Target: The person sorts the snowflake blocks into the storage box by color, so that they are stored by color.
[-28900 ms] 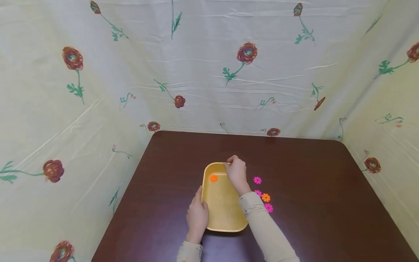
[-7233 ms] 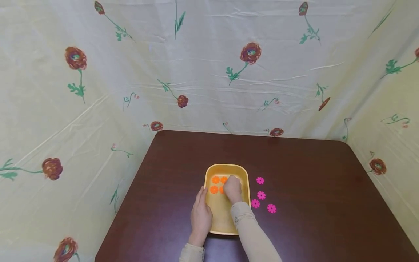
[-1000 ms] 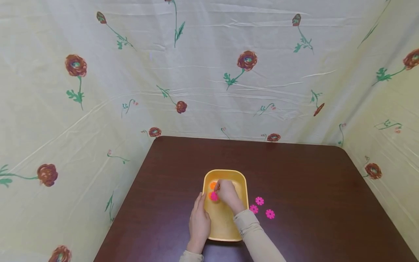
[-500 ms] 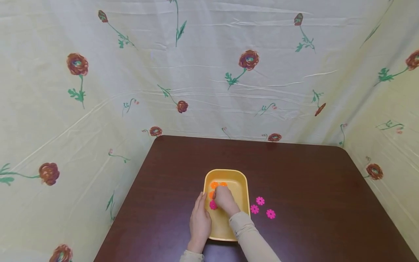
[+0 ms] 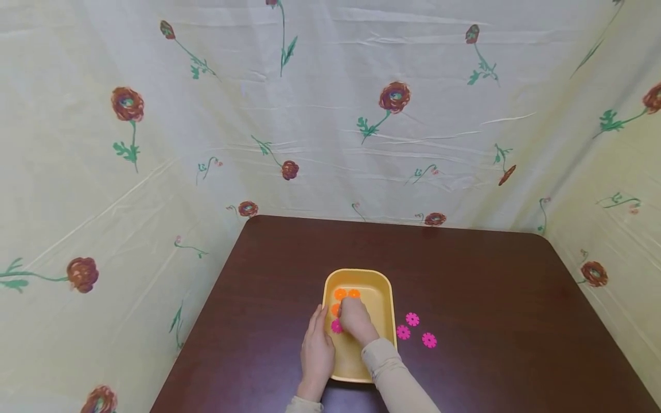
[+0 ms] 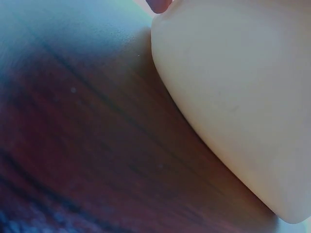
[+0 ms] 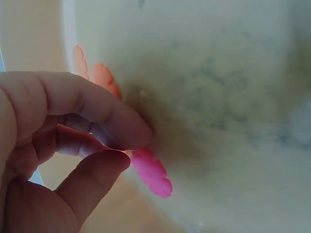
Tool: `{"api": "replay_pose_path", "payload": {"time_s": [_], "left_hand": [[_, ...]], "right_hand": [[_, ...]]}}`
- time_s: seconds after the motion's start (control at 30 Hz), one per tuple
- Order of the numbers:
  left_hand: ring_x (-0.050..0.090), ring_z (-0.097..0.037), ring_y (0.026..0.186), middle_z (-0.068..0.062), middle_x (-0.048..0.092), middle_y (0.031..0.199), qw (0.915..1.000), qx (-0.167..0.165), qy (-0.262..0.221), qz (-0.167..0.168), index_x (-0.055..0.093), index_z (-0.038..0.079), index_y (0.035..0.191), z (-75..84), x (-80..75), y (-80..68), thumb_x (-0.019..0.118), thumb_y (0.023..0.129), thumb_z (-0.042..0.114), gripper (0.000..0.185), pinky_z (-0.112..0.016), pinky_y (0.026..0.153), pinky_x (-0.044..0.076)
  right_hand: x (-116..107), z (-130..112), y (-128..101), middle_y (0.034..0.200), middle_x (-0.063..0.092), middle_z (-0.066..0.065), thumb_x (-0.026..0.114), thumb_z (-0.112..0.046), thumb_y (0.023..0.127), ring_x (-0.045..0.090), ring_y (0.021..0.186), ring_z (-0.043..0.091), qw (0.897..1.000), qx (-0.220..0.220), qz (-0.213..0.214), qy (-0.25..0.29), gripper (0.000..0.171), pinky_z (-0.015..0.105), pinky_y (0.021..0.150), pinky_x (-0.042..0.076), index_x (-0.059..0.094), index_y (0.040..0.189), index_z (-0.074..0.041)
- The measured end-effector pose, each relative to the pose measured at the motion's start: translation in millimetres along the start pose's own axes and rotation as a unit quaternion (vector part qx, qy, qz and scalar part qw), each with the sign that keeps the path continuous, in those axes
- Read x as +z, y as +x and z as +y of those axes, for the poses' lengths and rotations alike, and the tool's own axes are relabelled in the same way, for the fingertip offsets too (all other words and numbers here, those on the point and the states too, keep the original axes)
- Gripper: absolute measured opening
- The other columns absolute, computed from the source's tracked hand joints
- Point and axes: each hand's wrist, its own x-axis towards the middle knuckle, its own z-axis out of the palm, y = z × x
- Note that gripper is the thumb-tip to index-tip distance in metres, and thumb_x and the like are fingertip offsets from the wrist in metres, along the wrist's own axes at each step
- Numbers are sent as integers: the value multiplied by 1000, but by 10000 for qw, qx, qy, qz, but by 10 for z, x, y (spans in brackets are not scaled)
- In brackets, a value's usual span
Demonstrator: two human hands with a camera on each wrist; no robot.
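left hand [image 5: 316, 351] lies flat against the yellow tray's [image 5: 386, 298] left wall, fingers straight. right hand [image 5: 355, 322] inside the tray pinches a pink flower disc [image 5: 337, 326] on the floor below the orange discs [image 5: 339, 294]. three pink discs [image 5: 412, 319] left on the table [image 5: 490, 298]. tray's long axis runs away from the person; the round disc has none.

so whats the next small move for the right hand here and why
Probably let go of the pink flower piece and lift the right hand away. The piece already lies low in the yellow tray beside the orange pieces, pinched between thumb and fingers in the right wrist view, while the left hand steadies the tray's side.
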Motion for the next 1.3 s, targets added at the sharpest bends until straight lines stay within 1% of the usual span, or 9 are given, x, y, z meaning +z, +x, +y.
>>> {"api": "replay_pose_path", "payload": {"time_s": [0.17,0.3,0.47,0.63,0.77,0.87,0.97,1.17,1.3], "left_hand": [[57,-33,103,-12,53,127,10000,3,21,-1,56,3,121,-8,14,-5,56,74,-11,50,-47,78,47],[58,-32,103,-11,54,127,10000,0,20,28,57,4,122,-18,27,-6,56,74,-12,51,-47,77,48],[58,-33,102,-10,54,127,10000,-36,7,-10,56,5,122,-18,38,-12,56,74,-12,51,-48,77,47],[58,-33,102,-10,53,127,10000,-76,-3,-45,57,4,122,-9,35,-14,56,73,-12,51,-48,76,47],[58,-33,103,-11,54,127,10000,-54,4,10,57,4,121,-6,35,-6,56,73,-12,51,-48,75,48],[58,-33,102,-11,54,127,10000,-11,10,52,57,4,121,-7,33,-4,55,72,-12,51,-48,74,48],[58,-33,101,-10,54,127,10000,-41,-6,26,57,4,121,-8,27,-5,55,72,-12,52,-48,74,48],[58,-33,103,-9,53,128,9999,-143,-50,-57,56,5,122,-13,17,-3,54,73,-11,52,-48,76,48],[58,-32,105,-9,53,129,9998,-134,-75,-87,56,4,123,-7,9,-1,54,73,-11,52,-48,78,48]], "right_hand": [[-21,0,2,49,39,1,58,3,78,39,45,14,9994,-173,227,-174,30,22,42,34,48,52,-9],[-54,-8,22,51,43,0,60,1,77,41,48,15,9969,-450,497,-403,26,23,44,34,51,53,-8],[-120,-21,23,55,48,0,62,2,74,45,50,14,9942,-644,782,-371,18,23,46,38,55,60,-7],[-234,-42,33,61,54,1,64,1,75,48,52,13,9865,-705,1475,-42,13,23,46,40,57,68,-6],[-427,-26,53,65,56,3,65,0,77,51,53,13,9740,-874,2088,98,11,23,46,41,57,72,-7],[-599,10,65,67,55,3,66,-4,78,53,56,18,9683,-716,2393,56,12,29,49,44,57,73,-8],[-750,68,68,68,55,2,68,-6,77,55,61,22,9666,-432,2528,9,11,34,53,45,58,73,-10],[-911,237,42,74,58,3,65,-10,80,55,64,22,9693,63,2456,131,4,36,55,46,62,81,-10],[-950,409,2,78,60,4,64,-13,83,57,66,22,9685,300,2463,204,5,38,59,48,63,86,-9]]}}
